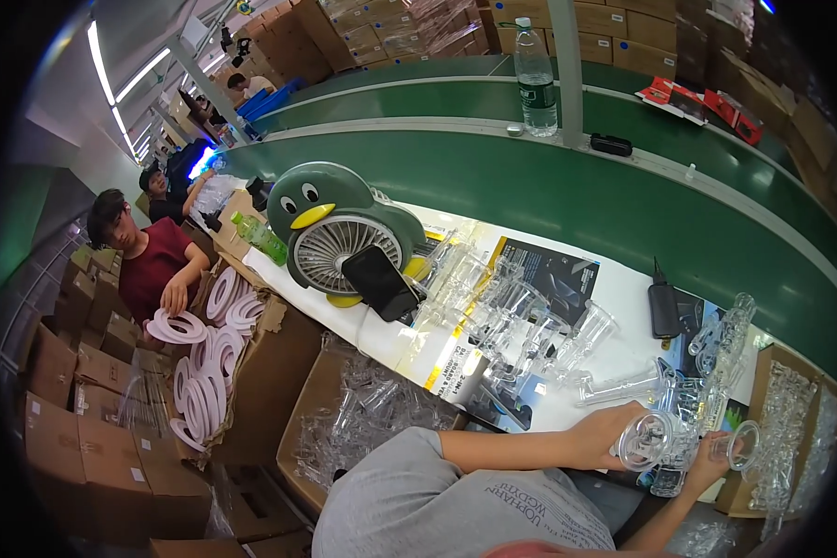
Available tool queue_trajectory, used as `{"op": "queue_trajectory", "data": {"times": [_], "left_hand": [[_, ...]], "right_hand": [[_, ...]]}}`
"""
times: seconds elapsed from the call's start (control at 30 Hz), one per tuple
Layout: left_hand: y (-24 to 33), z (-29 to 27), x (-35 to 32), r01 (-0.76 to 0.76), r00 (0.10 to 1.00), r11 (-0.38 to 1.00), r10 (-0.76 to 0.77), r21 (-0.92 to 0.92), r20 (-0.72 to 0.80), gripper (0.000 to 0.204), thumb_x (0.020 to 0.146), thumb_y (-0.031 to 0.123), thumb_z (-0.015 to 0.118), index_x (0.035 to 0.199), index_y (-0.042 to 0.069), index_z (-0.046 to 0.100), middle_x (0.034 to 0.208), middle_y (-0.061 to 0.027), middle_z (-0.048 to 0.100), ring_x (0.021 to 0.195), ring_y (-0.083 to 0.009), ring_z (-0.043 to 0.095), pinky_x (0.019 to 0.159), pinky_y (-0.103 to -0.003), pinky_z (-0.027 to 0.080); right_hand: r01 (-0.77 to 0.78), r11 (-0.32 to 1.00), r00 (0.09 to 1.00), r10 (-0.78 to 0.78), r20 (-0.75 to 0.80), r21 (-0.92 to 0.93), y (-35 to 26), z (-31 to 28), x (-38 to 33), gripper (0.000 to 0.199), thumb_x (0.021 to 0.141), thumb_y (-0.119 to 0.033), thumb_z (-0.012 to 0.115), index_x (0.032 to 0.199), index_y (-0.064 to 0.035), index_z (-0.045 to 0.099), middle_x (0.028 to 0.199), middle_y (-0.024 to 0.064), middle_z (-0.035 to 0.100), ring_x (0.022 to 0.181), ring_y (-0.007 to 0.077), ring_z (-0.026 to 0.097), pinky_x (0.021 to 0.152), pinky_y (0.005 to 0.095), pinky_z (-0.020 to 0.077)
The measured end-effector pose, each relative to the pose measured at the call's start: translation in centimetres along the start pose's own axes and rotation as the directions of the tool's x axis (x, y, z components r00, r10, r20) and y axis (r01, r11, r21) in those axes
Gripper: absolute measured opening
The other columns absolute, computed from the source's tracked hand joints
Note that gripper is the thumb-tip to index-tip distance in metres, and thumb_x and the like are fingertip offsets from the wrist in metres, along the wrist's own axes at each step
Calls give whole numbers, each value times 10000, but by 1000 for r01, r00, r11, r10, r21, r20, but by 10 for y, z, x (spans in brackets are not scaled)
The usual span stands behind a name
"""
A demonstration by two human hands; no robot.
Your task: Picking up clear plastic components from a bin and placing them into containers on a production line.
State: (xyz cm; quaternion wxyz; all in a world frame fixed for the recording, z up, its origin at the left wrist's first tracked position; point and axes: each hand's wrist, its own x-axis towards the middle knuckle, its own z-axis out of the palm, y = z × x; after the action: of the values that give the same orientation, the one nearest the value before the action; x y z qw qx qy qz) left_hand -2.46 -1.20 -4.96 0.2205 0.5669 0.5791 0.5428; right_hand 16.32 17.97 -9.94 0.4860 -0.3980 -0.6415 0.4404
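At the table's near right edge, my left hand [606, 433] is closed round a clear plastic piece with a wide round rim [644, 441]. Close beside it, my right hand [706, 471] grips a second clear plastic piece with a ring-shaped rim [743, 445]. The fingers of both hands are partly hidden behind these pieces. More clear tube-like plastic parts [593, 333] lie in a loose row on the table beyond my left hand. Others are heaped just past both hands [716, 349], some overlapping.
A penguin-shaped fan [344, 232] stands at the table's left with a phone [379, 283] leaning on it. Boxes of clear parts flank me, one left [298, 423], one right [779, 372]. A green conveyor [418, 153] runs behind. A co-worker [153, 265] handles pale rings [209, 372].
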Motion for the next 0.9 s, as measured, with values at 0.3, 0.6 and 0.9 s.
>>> {"op": "queue_trajectory", "data": {"times": [0.3,0.6,0.9], "left_hand": [[-1,0,0,6,1000,1000,-6,9,30,642,686,314,727,1203,34,470,1114,-147,510,1007,-322,516,844,-374,429],[-1,0,0,-25,999,1000,25,1,20,642,695,312,714,1208,30,450,1110,-150,507,1002,-328,513,838,-377,428],[0,0,1,-9,1000,1000,9,2,24,611,698,308,709,1186,38,460,1091,-151,508,992,-334,509,834,-382,427]], "right_hand": [[-21,1000,1000,21,8,7,7,-5,1,404,792,63,576,1134,14,365,959,83,501,890,147,509,825,283,432],[-17,1000,1000,17,18,-14,6,-6,1,369,799,56,577,1107,11,380,982,77,496,906,143,511,837,276,429],[-16,999,1000,16,-1,47,9,-5,1,369,791,71,574,1101,20,380,982,84,489,908,142,506,843,272,424]]}}
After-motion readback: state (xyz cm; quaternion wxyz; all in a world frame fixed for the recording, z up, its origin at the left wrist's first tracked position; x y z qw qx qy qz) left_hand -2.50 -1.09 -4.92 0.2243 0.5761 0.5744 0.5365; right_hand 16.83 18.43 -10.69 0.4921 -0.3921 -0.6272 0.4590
